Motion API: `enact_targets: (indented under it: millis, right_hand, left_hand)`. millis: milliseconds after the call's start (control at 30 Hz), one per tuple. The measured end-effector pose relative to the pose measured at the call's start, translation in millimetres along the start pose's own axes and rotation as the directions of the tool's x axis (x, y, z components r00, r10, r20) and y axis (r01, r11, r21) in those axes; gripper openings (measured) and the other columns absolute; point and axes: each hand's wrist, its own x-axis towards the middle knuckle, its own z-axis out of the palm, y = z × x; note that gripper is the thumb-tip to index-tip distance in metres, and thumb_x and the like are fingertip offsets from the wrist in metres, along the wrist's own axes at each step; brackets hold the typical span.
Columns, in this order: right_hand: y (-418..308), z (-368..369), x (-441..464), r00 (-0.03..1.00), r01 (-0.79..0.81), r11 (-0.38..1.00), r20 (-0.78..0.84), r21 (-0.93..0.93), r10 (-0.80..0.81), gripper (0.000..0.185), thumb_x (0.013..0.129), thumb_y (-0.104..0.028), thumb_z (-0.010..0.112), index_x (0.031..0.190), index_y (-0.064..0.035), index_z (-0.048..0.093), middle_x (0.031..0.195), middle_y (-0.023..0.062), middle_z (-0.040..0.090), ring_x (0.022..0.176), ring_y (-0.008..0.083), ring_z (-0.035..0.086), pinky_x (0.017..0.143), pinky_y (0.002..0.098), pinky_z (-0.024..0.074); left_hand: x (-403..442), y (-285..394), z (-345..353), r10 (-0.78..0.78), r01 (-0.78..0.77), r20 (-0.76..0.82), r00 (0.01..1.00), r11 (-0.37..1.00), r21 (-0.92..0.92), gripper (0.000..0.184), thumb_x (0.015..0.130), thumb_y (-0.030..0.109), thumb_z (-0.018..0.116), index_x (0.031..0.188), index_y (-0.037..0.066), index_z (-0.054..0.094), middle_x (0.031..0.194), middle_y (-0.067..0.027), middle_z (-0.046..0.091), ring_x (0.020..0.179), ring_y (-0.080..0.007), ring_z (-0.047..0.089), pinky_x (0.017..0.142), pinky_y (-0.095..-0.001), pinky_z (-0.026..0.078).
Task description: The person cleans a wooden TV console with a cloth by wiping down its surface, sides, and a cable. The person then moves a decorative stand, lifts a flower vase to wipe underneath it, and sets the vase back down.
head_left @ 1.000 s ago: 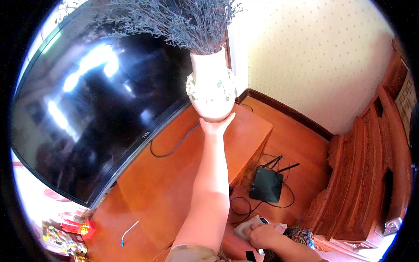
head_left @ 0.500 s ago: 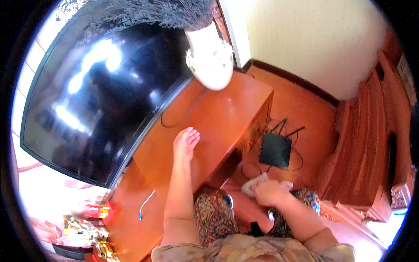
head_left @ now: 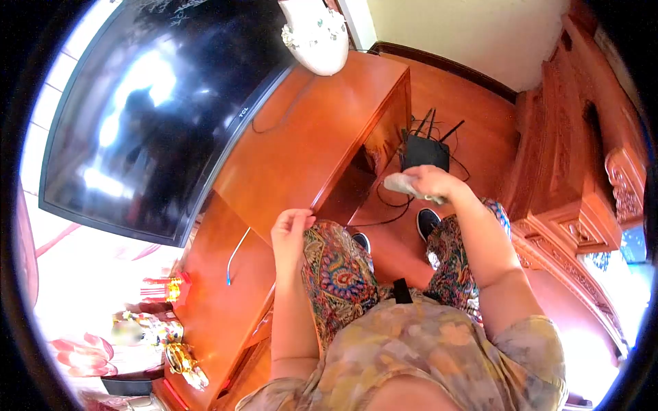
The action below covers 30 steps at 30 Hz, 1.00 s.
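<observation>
My right hand (head_left: pixel 436 182) is closed around a crumpled pale grey cloth (head_left: pixel 403 185), which sticks out past the fingers. It is above the floor, close to a black router (head_left: pixel 426 152) with upright antennas. My left hand (head_left: pixel 289 231) is by the front edge of the brown wooden TV cabinet (head_left: pixel 312 161), near my knee. Its fingers are loosely bent and nothing shows in them; whether they touch the edge I cannot tell.
A large TV (head_left: pixel 157 123) and a white vase (head_left: pixel 319 48) stand on the cabinet. A white cable (head_left: pixel 237 257) lies on its left part, near red and gold ornaments (head_left: pixel 164 289). Black cables (head_left: pixel 384 220) run across the floor. Carved wooden furniture (head_left: pixel 562 171) stands at right.
The view has tipped downward. My left hand has come back from over the cabinet top to its front edge, its fingers more bent. My right hand has moved the cloth forward, nearer the router.
</observation>
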Motion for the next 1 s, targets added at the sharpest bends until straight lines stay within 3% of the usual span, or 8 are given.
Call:
enact_targets:
  millis: [67,200,367,500,667,733,833,1000]
  right_hand:
    - [6,1,-4,0.998,-0.009,0.938,0.060,0.346,-0.012,0.040,0.082,-0.013,0.043,0.121,-0.0076,0.052,0.107,0.0126,0.060,0.095,0.0232,0.059,0.081,0.0331,0.0467]
    - [12,1,-15,0.972,-0.003,0.429,0.103,0.903,-0.210,0.043,0.079,-0.006,0.043,0.121,0.0016,0.048,0.108,0.0141,0.059,0.094,0.0232,0.058,0.084,0.0345,0.0464]
    - [-14,13,-49,0.838,-0.038,-0.101,-0.024,0.994,-0.545,0.049,0.082,-0.009,0.048,0.128,0.0033,0.036,0.121,0.0172,0.051,0.108,0.0263,0.054,0.093,0.0404,0.0441]
    - [-14,68,-68,0.845,-0.277,-0.455,-0.011,0.846,-0.535,0.039,0.080,-0.013,0.044,0.115,0.0043,0.049,0.108,0.0186,0.060,0.099,0.0304,0.059,0.090,0.0433,0.0453]
    - [6,142,-70,0.921,-0.332,-0.501,0.159,0.799,-0.356,0.037,0.087,-0.023,0.037,0.109,0.0018,0.054,0.106,0.0154,0.061,0.094,0.0289,0.060,0.088,0.0428,0.0458]
    - [-8,149,-89,0.958,-0.234,-0.336,0.275,0.912,0.078,0.042,0.090,-0.032,0.037,0.116,-0.0021,0.050,0.113,0.0109,0.057,0.103,0.0271,0.055,0.092,0.0423,0.0417]
    - [4,174,-97,0.955,-0.293,-0.349,0.291,0.890,-0.060,0.040,0.089,-0.031,0.042,0.120,-0.0054,0.048,0.115,0.0085,0.055,0.107,0.0254,0.052,0.092,0.0414,0.0411]
    - [9,211,-78,0.975,-0.205,0.052,0.209,0.977,-0.071,0.051,0.087,-0.043,0.052,0.126,-0.0108,0.043,0.123,0.0058,0.049,0.109,0.0212,0.048,0.093,0.0383,0.0392]
  left_hand:
    - [-13,6,9,-0.004,-0.007,0.112,0.994,0.995,0.100,0.016,0.089,0.013,0.052,0.087,-0.001,0.058,0.089,-0.0091,0.062,0.079,-0.0150,0.059,0.074,-0.0268,0.048]
    - [-28,2,24,0.012,-0.046,0.260,0.965,0.991,0.125,0.019,0.090,0.014,0.051,0.089,-0.003,0.058,0.091,-0.0102,0.062,0.081,-0.0160,0.060,0.075,-0.0269,0.048]
    - [-37,-11,56,-0.209,0.218,0.490,0.846,0.975,0.040,0.040,0.093,0.031,0.044,0.113,-0.003,0.049,0.112,-0.0140,0.053,0.099,-0.0221,0.055,0.090,-0.0343,0.044]
    - [-48,-25,75,-0.202,0.452,0.588,0.783,0.835,-0.314,0.058,0.090,0.052,0.034,0.119,0.002,0.044,0.115,-0.0096,0.051,0.102,-0.0250,0.051,0.097,-0.0439,0.037]
    - [-65,-44,76,-0.285,0.517,0.468,0.837,0.695,-0.501,0.052,0.093,0.042,0.039,0.125,0.002,0.040,0.123,-0.0132,0.049,0.114,-0.0275,0.047,0.097,-0.0431,0.037]
    - [-79,-46,72,-0.429,0.552,0.349,0.833,0.685,-0.475,0.047,0.093,0.037,0.041,0.125,0.003,0.040,0.123,-0.0125,0.049,0.112,-0.0271,0.048,0.097,-0.0430,0.037]
    - [-92,-56,66,-0.499,0.553,0.251,0.829,0.669,-0.496,0.042,0.094,0.034,0.040,0.124,0.004,0.041,0.122,-0.0121,0.049,0.112,-0.0273,0.047,0.096,-0.0424,0.038]
    - [-108,-69,63,-0.552,0.561,0.147,0.821,0.730,-0.389,0.043,0.095,0.035,0.038,0.125,0.004,0.039,0.123,-0.0126,0.047,0.112,-0.0296,0.046,0.093,-0.0438,0.040]
